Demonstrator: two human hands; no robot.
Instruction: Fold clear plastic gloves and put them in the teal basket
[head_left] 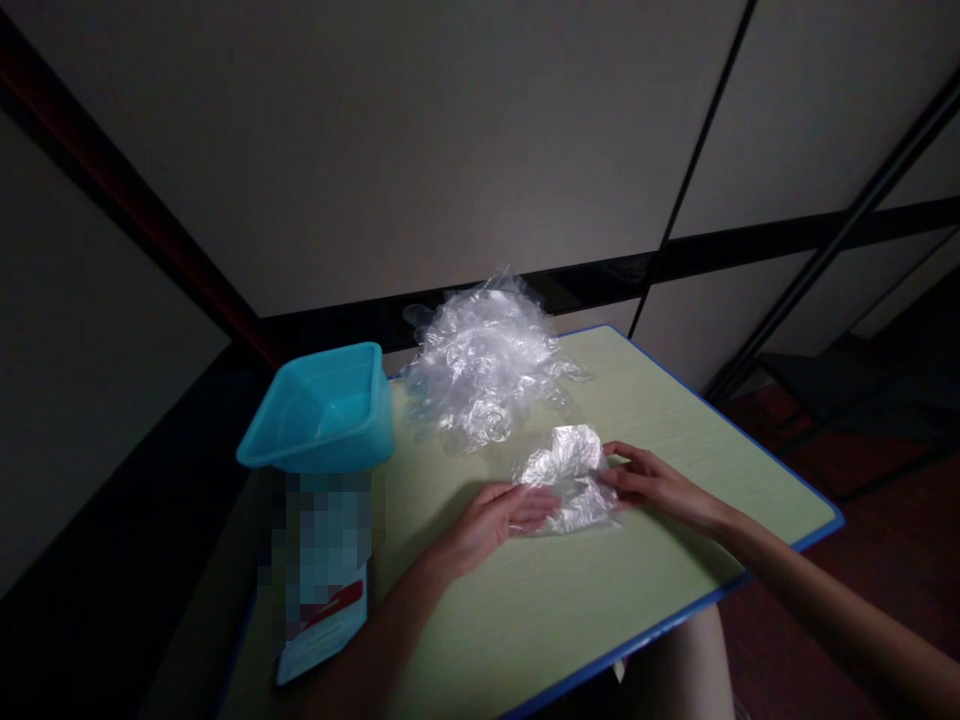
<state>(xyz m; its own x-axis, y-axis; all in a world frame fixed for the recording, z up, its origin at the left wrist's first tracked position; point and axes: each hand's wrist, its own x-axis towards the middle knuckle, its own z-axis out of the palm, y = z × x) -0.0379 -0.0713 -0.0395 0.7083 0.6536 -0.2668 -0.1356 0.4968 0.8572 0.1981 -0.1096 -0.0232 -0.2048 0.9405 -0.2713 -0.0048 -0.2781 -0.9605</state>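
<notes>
Forearms [810, 590] reach in from the near side over a pale green table [675, 425] edged in blue. With its fingers straight and held wide of any grip, the left hand [499, 520] rests against the left part of a crumpled clear plastic piece [571, 462], around mid-table. The right hand [651, 488], fingers bent, touches its right edge; I cannot tell whether it pinches. Farther off lies a heap of clear plastic [487, 365]. At far left stands a turquoise basin [364, 440], with a partly pixelated flat object [330, 637] nearer.
</notes>
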